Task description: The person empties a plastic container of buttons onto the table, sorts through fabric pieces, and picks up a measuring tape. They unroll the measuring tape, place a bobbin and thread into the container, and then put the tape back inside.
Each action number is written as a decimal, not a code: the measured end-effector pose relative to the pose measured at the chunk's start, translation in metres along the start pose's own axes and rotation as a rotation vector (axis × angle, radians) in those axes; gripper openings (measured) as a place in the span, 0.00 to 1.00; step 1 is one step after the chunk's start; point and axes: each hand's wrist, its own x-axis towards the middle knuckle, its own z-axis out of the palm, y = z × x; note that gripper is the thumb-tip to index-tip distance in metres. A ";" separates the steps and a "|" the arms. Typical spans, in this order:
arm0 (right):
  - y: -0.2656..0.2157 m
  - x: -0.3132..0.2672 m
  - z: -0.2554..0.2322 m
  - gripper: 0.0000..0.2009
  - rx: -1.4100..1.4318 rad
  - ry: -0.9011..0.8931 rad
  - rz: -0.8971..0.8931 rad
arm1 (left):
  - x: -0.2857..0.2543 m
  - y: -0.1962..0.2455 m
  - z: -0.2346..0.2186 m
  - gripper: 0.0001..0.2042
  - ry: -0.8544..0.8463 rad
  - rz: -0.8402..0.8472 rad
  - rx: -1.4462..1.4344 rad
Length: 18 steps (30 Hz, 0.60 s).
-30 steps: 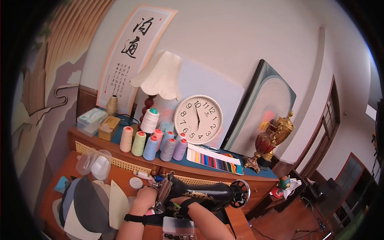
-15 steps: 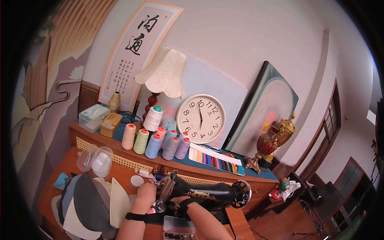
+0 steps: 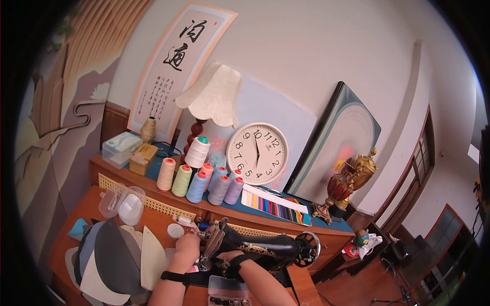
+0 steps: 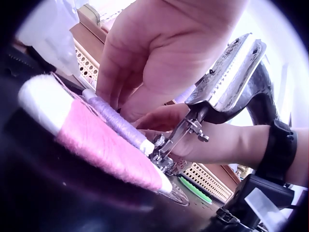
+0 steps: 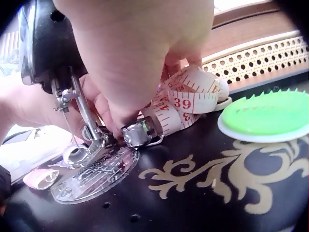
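Two hands [image 4: 159, 53] [image 5: 140, 48], one sewing machine [image 3: 265, 246], one tape measure [image 5: 186, 101].

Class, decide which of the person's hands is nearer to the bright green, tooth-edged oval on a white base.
Right. In the right wrist view, the right hand is left of the green oval; the left hand lies farther left, mostly past the silver metal presser bar.

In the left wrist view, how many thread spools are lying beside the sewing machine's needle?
2. The pink spool lies nearer the camera; the purple spool is just behind it, beneath the left hand in that view. Others may be hidden behind the fingers.
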 end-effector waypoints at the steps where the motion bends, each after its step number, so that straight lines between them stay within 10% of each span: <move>1: -0.002 -0.003 -0.001 0.24 -0.006 -0.002 0.004 | 0.000 0.000 0.001 0.06 -0.002 0.000 -0.001; 14: -0.029 -0.036 -0.007 0.16 -0.434 -0.024 -0.204 | 0.002 0.003 0.002 0.07 0.025 -0.087 -0.047; 18: 0.011 0.005 -0.001 0.17 0.123 -0.087 0.042 | -0.003 0.008 -0.011 0.07 -0.004 -0.096 -0.086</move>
